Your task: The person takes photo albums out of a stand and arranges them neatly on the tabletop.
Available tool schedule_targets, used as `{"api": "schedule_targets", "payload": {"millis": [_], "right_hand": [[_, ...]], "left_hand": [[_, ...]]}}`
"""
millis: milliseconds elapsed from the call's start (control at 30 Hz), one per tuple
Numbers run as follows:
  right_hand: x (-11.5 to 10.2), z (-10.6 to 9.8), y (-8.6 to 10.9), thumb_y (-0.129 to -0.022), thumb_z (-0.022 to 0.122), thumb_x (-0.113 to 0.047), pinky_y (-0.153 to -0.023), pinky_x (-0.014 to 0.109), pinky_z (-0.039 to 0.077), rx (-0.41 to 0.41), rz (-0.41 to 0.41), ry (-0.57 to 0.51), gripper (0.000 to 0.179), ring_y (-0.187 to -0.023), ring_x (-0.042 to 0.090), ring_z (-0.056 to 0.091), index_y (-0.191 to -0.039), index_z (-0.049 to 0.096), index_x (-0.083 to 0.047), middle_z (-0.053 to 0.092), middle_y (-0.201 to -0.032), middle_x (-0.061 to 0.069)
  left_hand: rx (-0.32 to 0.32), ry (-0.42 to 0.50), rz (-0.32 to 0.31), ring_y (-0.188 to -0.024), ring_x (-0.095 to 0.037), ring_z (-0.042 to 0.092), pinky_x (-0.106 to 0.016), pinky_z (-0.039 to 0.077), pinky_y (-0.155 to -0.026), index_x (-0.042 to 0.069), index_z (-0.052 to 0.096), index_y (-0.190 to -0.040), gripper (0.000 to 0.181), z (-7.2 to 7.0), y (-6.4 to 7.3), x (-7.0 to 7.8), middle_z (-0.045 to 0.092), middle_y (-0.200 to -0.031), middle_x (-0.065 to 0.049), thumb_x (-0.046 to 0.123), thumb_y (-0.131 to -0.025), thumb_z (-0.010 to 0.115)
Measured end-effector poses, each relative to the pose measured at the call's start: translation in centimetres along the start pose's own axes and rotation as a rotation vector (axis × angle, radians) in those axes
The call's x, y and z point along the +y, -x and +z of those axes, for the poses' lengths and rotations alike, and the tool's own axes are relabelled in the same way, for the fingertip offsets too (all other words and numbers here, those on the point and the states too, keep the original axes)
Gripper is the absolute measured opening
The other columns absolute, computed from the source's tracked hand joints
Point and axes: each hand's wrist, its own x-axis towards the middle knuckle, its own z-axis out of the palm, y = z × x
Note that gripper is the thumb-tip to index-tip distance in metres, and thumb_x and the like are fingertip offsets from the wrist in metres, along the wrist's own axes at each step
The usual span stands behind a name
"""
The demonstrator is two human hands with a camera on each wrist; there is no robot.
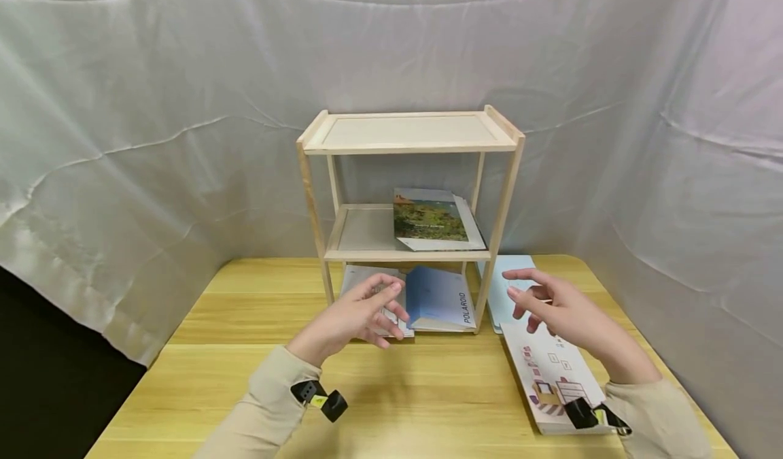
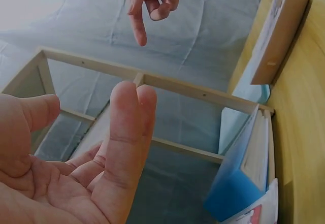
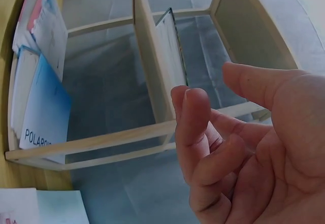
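My left hand (image 1: pixel 367 309) hovers in front of the lower shelf, fingers loosely bent and holding nothing. To the right, my right hand (image 1: pixel 559 306) hangs over the books on the table, also holding nothing, its fingers relaxed. A pale wooden shelf rack (image 1: pixel 408 256) stands between and behind the hands. On its bottom level lie a blue book marked POLAROID (image 1: pixel 437 296) and a white book (image 1: pixel 367 277), partly hidden by the left hand. The middle level carries a book with a landscape cover (image 1: pixel 428 219) on top of a white one (image 1: pixel 470 224).
Right of the rack, a white illustrated book (image 1: pixel 544 377) lies on the wooden table (image 1: pixel 416 391), overlapping a light blue book (image 1: pixel 498 296). Grey curtains (image 1: pixel 404 51) surround the table at the back and sides. The rack's top board (image 1: pixel 410 131) is at the back centre.
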Motion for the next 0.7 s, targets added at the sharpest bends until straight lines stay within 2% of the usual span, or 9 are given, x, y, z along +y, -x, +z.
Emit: {"api": "schedule_targets", "payload": {"millis": [167,367,600,700], "right_hand": [[-0.6,0.0,-0.6,-0.114,0.055,-0.038,-0.053,0.03,0.05,-0.014,-0.022,-0.004,0.052,-0.073,0.02,0.07,-0.159,0.047,-0.013,0.072,-0.096,0.009],[-1.1,-0.1,-1.2,-0.114,0.055,-0.038,-0.055,0.03,0.049,-0.022,-0.031,0.009,0.057,-0.075,0.022,0.073,-0.164,0.04,-0.013,0.074,-0.101,0.01],[-1.8,0.3,-2.2,-0.114,0.056,-0.036,-0.055,0.029,0.049,-0.049,-0.025,-0.02,0.067,-0.078,0.022,0.075,-0.17,0.027,-0.014,0.077,-0.104,0.009],[-2.0,0.6,-2.5,-0.114,0.057,-0.035,-0.055,0.029,0.048,-0.064,-0.025,-0.042,0.071,-0.078,0.023,0.075,-0.172,0.021,-0.015,0.078,-0.105,0.009]], "left_hand": [[0.022,0.005,0.002,-0.084,-0.02,0.079,-0.034,0.066,-0.069,0.015,0.048,-0.146,0.043,-0.5,-0.2,0.4,0.073,-0.117,-0.019,0.044,-0.115,0.051],[0.049,0.01,0.017,-0.086,-0.024,0.079,-0.041,0.069,-0.076,0.018,0.047,-0.148,0.043,-0.9,-0.6,1.2,0.073,-0.119,-0.016,0.044,-0.114,0.052],[0.059,0.049,0.01,-0.098,-0.032,0.08,-0.05,0.068,-0.083,0.026,0.03,-0.164,0.059,-1.2,-0.9,1.7,0.071,-0.131,-0.02,0.044,-0.113,0.054],[0.063,0.037,0.015,-0.104,-0.036,0.079,-0.048,0.069,-0.082,0.028,0.025,-0.166,0.064,-1.1,-1.1,1.8,0.071,-0.134,-0.02,0.046,-0.113,0.054]]}}
